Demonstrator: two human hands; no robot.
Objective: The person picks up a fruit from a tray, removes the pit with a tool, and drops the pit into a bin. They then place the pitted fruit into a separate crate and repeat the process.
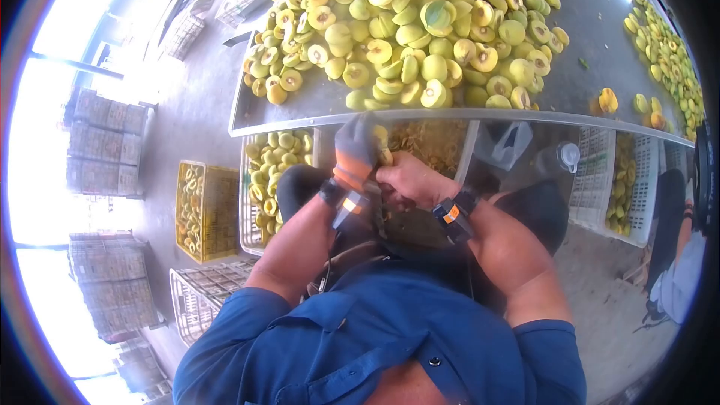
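Note:
My left hand (355, 151), in a grey and orange glove, is closed just below the metal table's front edge. Beside its fingers shows a small yellowish piece of fruit (383, 144), partly covered by the glove. My bare right hand (412, 181) is closed right next to it, fingers curled inward; what they grip is hidden. Above both hands, a large heap of halved yellow-green fruit (409, 30), many with brown stones or hollows showing, lies on the metal table (315, 109). Under the hands sits a container of brownish scraps (429, 139).
A white crate of fruit (247, 234) stands left of my legs, with a yellow crate (214, 253) beyond it. Right are another white crate (592, 206), a plastic bag (511, 144) and a clear jug (568, 156). A co-worker's arm (684, 229) shows far right.

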